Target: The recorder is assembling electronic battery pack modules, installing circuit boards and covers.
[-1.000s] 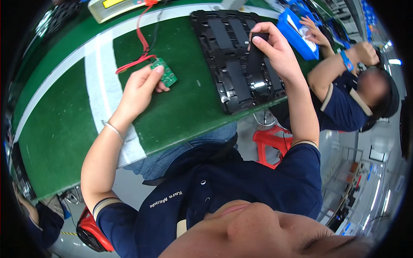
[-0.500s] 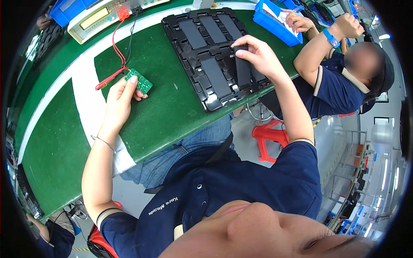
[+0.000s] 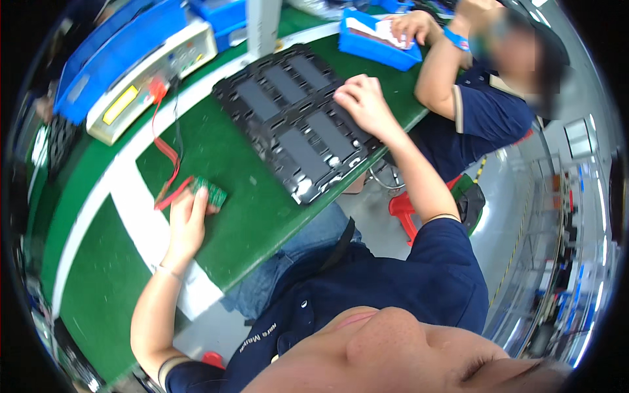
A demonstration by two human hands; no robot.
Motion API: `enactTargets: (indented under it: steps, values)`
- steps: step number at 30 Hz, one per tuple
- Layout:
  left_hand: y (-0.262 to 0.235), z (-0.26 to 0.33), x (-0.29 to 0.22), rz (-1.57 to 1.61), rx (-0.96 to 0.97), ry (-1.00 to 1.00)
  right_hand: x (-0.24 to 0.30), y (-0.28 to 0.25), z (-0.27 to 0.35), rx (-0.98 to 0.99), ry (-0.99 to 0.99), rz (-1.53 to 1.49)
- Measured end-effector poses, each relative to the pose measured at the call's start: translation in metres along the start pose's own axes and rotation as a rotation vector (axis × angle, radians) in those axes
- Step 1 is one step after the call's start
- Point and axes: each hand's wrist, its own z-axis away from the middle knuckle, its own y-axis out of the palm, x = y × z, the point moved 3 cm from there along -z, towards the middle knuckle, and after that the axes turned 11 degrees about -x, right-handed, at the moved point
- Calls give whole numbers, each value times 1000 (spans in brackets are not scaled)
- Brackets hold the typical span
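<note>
My left hand [image 3: 189, 219] pinches a small green circuit board [image 3: 211, 194] between thumb and fingers, low over the green table. A red lead [image 3: 169, 164] and a black lead run to the board's end beside my fingers. My right hand [image 3: 365, 105] is over the right side of a black moulded tray [image 3: 274, 121], its fingers curled and drawn together. Whatever lies between those fingertips is hidden. Flat dark-grey rectangular blocks sit in the tray's slots, among them a near-row left block [image 3: 304, 150] and the block beside it [image 3: 329, 134].
A bench instrument [image 3: 154, 82] with a yellow display stands at the back left, near blue bins [image 3: 124, 49]. At the far right a co-worker's hand [image 3: 413, 27] reaches into a blue box [image 3: 380, 47]. A red stool [image 3: 403, 213] stands beyond the table edge.
The dark block my right hand held tilted now lies flat in the tray, and that hand is farther right along it. My left hand still holds the board. The whole view has shifted.
</note>
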Motion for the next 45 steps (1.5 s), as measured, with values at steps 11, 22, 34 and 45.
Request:
enactTargets:
  steps: [11,22,34,45]
  values:
    - [-11,36,1,590,142,-327,8,-3,-7,28,-13,-35]
    - [-8,36,-3,526,87,-330,4,-17,5,118,320,-946]
    - [-5,32,-4,483,69,-169,22,-25,9,119,455,-1092]
    - [-4,25,-10,442,125,-99,86,-17,-21,143,473,-1237]
